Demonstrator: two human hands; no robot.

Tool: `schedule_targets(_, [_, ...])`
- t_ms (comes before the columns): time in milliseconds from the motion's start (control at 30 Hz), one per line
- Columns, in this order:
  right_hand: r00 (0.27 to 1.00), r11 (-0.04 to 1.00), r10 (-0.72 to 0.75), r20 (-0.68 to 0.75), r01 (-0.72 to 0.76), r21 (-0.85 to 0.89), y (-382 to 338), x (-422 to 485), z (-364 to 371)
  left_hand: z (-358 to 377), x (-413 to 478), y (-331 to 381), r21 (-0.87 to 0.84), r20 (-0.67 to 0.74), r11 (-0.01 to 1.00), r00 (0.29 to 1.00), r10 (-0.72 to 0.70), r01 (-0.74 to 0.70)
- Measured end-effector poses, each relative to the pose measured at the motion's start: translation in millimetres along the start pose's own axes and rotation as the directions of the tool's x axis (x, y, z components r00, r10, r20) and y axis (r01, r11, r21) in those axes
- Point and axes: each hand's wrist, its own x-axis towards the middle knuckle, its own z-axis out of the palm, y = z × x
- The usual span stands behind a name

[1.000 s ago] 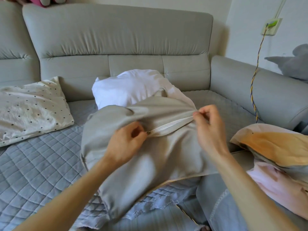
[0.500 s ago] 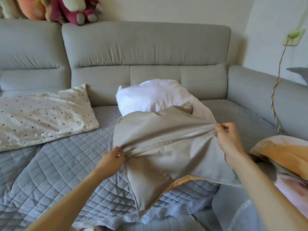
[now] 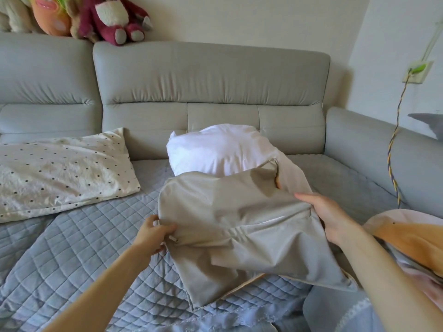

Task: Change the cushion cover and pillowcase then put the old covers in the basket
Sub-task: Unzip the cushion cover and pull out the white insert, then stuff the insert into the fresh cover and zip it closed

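Note:
A beige cushion cover (image 3: pixel 239 226) lies across the quilted sofa seat in front of me, its zipper running between my hands. My left hand (image 3: pixel 153 233) pinches the cover's left corner at the zipper pull. My right hand (image 3: pixel 330 216) grips the cover's right edge at the other end of the zipper. Behind the cover sits a bare white cushion insert (image 3: pixel 220 147) against the sofa back. A white pillow with black dots (image 3: pixel 60 168) lies on the seat at the left.
The grey sofa (image 3: pixel 211 75) has a blue-grey quilted throw (image 3: pixel 72 250) on the seat. Plush toys (image 3: pixel 112 17) sit on the backrest top left. Orange and pink fabric (image 3: pixel 412 245) is piled at the right. A twisted cable (image 3: pixel 393 149) hangs from a wall socket.
My left hand has slid leftward along the zipper from the middle to the cover's left corner. The white gap along the zipper has narrowed to a sliver. My head has tilted up.

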Motion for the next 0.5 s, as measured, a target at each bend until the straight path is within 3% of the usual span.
schedule_targets(67, [0.990,0.989,-0.140,0.019,0.138,0.058,-6.0,-9.3,3.6,1.5,-8.0,10.4,-0.001,-0.042,0.991,0.990,0.133,-0.133])
schedule_targets(133, [0.956,0.950,-0.266,0.126,0.238,0.201,-18.7,-22.6,9.7,2.6,-13.1,32.2,-0.111,-0.111,0.960,0.963,0.246,-0.258])
schedule_targets(200, [0.906,0.909,-0.396,0.147,0.365,0.200,-36.6,-30.7,20.9,-3.2,-11.5,62.9,-0.139,-0.219,0.898,0.897,0.383,-0.417])
schedule_targets(333, [0.761,0.758,-0.648,-0.002,0.646,0.088,-87.8,-27.0,52.3,-25.1,-9.4,143.7,-0.161,-0.272,0.746,0.756,0.595,-0.646])
schedule_targets(400, [0.685,0.677,-0.725,-0.064,0.727,0.112,-118.8,-22.0,64.3,-34.3,-14.5,183.5,-0.192,-0.244,0.675,0.701,0.670,-0.713])
schedule_targets(500, [0.596,0.569,-0.789,-0.149,0.800,0.188,-162.0,-14.5,75.9,-41.9,-20.9,231.5,-0.181,-0.263,0.524,0.555,0.790,-0.832])
